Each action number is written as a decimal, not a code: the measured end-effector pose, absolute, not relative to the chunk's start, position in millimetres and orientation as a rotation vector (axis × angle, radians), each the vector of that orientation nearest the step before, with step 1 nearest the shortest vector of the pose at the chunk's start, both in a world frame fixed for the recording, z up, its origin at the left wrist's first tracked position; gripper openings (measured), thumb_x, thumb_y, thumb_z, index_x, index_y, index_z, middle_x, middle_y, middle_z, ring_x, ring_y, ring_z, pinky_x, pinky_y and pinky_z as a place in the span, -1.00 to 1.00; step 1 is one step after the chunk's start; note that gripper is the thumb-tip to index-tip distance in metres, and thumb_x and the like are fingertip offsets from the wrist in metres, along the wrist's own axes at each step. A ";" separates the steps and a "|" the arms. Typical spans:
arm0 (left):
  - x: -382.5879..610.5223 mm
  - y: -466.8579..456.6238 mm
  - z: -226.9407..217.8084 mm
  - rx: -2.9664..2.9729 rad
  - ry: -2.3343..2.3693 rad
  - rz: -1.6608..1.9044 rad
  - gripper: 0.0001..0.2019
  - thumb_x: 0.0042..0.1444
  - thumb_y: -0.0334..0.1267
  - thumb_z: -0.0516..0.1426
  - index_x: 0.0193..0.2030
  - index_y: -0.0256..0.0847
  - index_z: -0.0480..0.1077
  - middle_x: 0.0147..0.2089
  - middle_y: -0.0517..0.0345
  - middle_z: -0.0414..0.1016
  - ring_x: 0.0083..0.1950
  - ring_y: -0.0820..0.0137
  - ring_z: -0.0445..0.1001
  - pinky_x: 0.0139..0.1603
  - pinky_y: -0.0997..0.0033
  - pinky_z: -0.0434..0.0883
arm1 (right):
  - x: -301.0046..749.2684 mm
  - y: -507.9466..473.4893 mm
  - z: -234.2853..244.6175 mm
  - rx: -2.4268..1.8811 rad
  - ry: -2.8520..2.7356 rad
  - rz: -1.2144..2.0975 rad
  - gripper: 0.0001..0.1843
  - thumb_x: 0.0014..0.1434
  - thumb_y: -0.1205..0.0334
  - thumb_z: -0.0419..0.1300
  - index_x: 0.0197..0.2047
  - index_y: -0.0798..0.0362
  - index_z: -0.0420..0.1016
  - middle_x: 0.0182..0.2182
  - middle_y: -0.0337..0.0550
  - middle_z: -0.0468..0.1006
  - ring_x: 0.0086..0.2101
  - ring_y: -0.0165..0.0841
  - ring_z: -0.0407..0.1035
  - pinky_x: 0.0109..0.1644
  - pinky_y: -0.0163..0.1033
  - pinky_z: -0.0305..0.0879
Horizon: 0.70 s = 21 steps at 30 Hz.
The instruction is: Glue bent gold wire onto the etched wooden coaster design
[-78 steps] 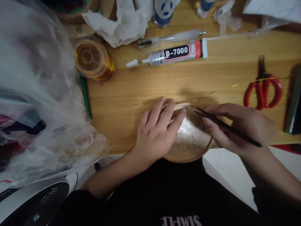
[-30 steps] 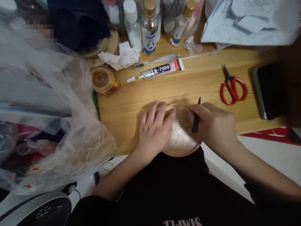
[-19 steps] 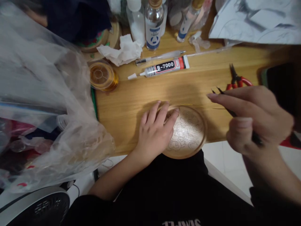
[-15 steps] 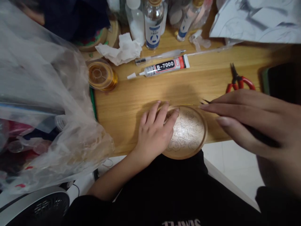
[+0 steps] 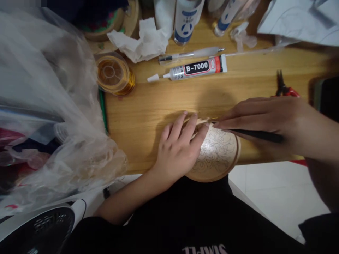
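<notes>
A round, pale wooden disc (image 5: pixel 218 150) with a dark rim and fine curling line drawing lies at the table's front edge, jutting over it. My left hand (image 5: pixel 180 148) rests on its left side, fingers spread and stretched out; the thumb is hidden. My right hand (image 5: pixel 265 116) is closed on black tweezers (image 5: pixel 259 134). Their tips are at the disc's far edge, close to my left index fingertip, and mostly covered by my fingers. A thin golden wire shows faintly near that edge. What the tips grip, if anything, I cannot make out.
Behind the disc lie a B-7000 glue tube (image 5: pixel 197 68) and a pen (image 5: pixel 192 54). A spool of golden wire (image 5: pixel 115 74) stands left, beside a plastic bag (image 5: pixel 79 123). Red-handled pliers (image 5: pixel 282 86) and a phone (image 5: pixel 329 98) lie right. Bottles (image 5: pixel 185 24) and crumpled tissue (image 5: pixel 140 42) stand farther back.
My right hand has moved left with the tweezers, bringing their tips to the disc's far edge. My left hand stays on the disc. The view has shifted slightly.
</notes>
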<state>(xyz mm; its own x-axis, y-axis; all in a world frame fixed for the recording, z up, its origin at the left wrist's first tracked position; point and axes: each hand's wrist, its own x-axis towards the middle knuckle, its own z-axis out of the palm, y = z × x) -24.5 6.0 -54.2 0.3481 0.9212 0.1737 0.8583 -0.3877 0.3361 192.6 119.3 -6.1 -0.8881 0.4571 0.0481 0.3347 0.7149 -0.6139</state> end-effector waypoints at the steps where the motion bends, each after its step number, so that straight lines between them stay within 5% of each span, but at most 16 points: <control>1: -24.4 6.0 -54.3 2.418 1.622 0.504 -0.60 0.29 -0.34 0.07 0.25 -0.14 0.36 0.30 -0.08 0.41 0.34 0.04 0.33 0.15 0.09 0.33 | 192.4 119.6 -6.7 -0.632 -2.731 0.916 -0.63 0.40 0.19 -0.01 0.16 -0.24 0.49 -0.18 -0.24 0.64 -0.28 -0.42 0.52 -0.26 -0.26 0.39; 12: -23.1 6.1 -54.6 2.412 1.640 0.532 -0.64 0.30 -0.34 0.04 0.21 -0.16 0.38 0.29 -0.03 0.43 0.33 0.07 0.35 0.14 0.14 0.34 | 191.6 124.7 -7.8 -0.657 -2.650 1.032 -0.77 0.31 0.23 0.19 0.00 -0.09 0.59 -0.17 -0.16 0.64 -0.15 -0.40 0.55 -0.13 -0.28 0.48; 21: -23.5 7.1 -53.2 2.413 1.641 0.511 -0.65 0.30 -0.34 0.05 0.20 -0.15 0.39 0.28 -0.02 0.43 0.32 0.07 0.36 0.13 0.15 0.35 | 192.4 126.7 -7.7 -0.554 -2.682 1.027 -0.74 0.35 0.21 0.13 0.05 -0.10 0.56 -0.17 -0.14 0.65 -0.12 -0.36 0.54 -0.12 -0.24 0.48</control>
<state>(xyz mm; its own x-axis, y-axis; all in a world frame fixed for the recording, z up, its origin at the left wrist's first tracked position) -23.5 7.1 -53.2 0.3321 0.9259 0.1800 0.8643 -0.3751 0.3350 192.4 126.7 -7.7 -0.9056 0.4190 0.0662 0.2676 0.6855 -0.6771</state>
